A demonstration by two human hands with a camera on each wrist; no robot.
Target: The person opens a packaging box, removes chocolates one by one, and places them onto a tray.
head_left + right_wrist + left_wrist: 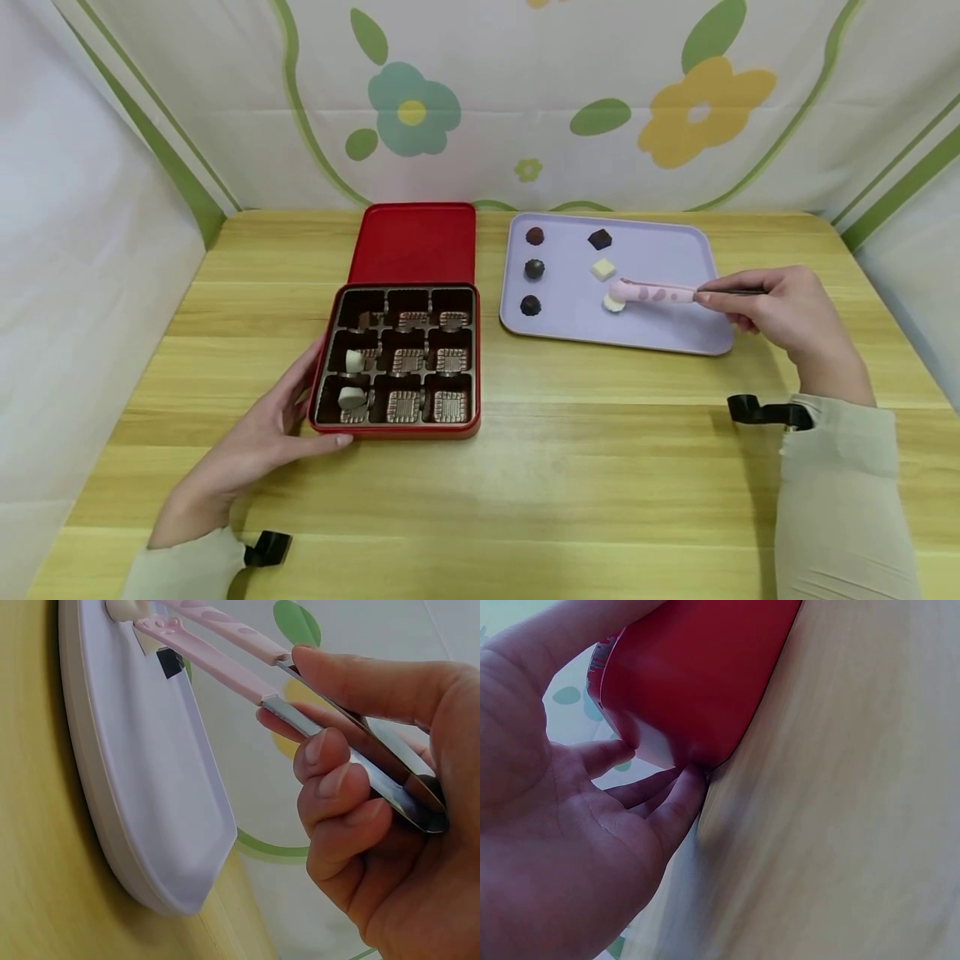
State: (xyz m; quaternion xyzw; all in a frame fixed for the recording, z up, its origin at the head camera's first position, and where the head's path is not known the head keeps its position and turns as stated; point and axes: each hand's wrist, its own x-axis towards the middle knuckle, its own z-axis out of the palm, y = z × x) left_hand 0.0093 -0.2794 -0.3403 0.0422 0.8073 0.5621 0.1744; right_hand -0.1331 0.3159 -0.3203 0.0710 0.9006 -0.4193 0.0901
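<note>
My left hand [258,433] holds the near left corner of a red tin [405,432], thumb along its front and fingers along its side. The tin's brown insert has several square compartments; white chocolates [351,398] sit in the middle and near ones of the left column. Something brown in the far left one is hard to make out. My right hand [795,312] grips pink-tipped metal tongs [660,292]. The tips are at a white round chocolate [614,303] on the lilac tray [660,329]; whether they pinch it, I cannot tell.
On the tray's left stand three round chocolates [534,268], brown to dark. A dark square chocolate [600,239] and a white square one [603,269] lie beyond the tongs' tips. The tin's red lid [416,242] lies folded back. A flowered curtain [510,125] hangs behind the table.
</note>
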